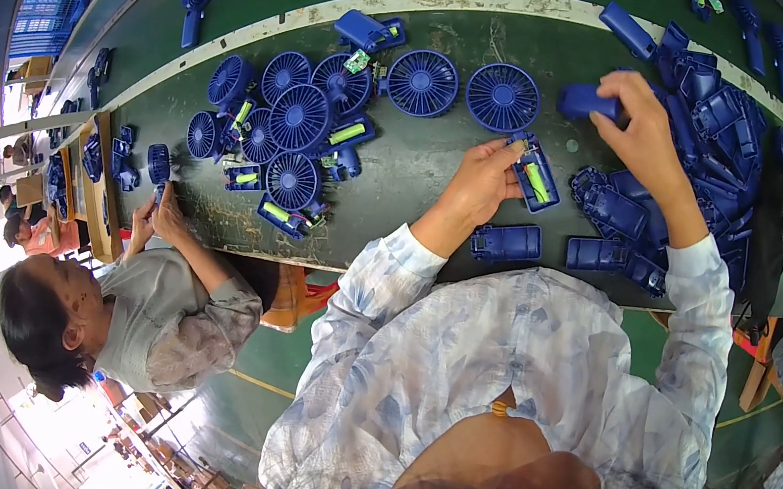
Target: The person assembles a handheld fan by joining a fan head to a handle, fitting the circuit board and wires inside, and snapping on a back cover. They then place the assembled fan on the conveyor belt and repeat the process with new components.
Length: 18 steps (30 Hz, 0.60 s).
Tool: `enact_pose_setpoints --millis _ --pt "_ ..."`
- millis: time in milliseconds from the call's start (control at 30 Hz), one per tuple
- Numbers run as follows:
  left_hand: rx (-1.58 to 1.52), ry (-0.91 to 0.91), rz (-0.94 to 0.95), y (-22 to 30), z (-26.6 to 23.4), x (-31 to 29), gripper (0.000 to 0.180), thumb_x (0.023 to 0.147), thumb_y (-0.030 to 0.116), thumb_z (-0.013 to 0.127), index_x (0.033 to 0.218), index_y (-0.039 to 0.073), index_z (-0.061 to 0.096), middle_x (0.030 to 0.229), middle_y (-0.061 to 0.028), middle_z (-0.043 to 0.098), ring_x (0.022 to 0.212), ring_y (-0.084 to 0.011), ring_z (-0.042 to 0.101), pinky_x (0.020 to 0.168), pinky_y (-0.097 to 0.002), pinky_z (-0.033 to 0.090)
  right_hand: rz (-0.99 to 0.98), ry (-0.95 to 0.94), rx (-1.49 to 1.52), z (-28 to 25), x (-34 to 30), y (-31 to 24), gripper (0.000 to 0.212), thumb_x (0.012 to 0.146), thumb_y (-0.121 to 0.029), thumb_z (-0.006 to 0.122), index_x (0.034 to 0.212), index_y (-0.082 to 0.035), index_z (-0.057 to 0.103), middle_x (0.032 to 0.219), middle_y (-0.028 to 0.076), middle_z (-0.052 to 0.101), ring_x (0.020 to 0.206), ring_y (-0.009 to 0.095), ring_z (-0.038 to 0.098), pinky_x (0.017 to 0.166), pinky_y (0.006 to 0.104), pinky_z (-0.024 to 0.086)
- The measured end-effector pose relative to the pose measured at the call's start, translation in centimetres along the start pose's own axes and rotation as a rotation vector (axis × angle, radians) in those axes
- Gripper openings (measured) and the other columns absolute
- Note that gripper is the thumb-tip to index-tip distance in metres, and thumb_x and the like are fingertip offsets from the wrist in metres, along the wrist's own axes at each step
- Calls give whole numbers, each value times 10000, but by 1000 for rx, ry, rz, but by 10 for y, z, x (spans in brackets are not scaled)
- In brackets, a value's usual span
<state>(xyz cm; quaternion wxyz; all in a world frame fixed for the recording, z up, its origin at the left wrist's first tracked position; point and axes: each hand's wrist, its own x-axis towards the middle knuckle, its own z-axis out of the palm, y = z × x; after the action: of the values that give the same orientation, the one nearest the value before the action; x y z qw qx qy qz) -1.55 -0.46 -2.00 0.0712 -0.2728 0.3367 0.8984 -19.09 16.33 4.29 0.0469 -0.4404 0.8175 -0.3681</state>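
My left hand (476,184) grips an open blue fan handle (542,188), with a yellow-green battery (536,179) and thin wires showing inside. Just beyond those fingers lies a round blue fan head (502,97); whether it joins the handle I cannot tell. Farther right, my right hand (643,130) pinches a smooth blue handle cover (584,101) between thumb and fingers, slightly blurred. An empty blue handle shell (507,243) rests on the bench close to my left wrist. Several blue shells (616,211) lie below my right hand.
A large heap of blue plastic shells (719,120) covers the bench's right side. Several fan assemblies with batteries (299,121) cluster at left. A pale curved strip (486,0) crosses the far side of the green bench (397,205). A co-worker (173,304) at left holds a fan.
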Motion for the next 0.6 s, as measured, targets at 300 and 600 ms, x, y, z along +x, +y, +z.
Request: enact_pose_setpoints --millis 300,600 --pt "-98 -12 14 -5 5 2 270 974 211 536 1114 -19 551 1071 -189 648 940 -261 669 814 -433 571 -106 -203 -568 1 -24 -16 422 685 -132 761 1074 -52 617 933 102 605 869 291 601 732 379 510" --pt "-244 -108 13 -4 -2 0 270 970 242 457 1081 24 571 1061 -119 647 944 -233 650 819 -429 552 -8 20 -187 20 -61 -82 486 715 -170 740 1175 -91 604 832 110 516 725 277 572 596 376 483"
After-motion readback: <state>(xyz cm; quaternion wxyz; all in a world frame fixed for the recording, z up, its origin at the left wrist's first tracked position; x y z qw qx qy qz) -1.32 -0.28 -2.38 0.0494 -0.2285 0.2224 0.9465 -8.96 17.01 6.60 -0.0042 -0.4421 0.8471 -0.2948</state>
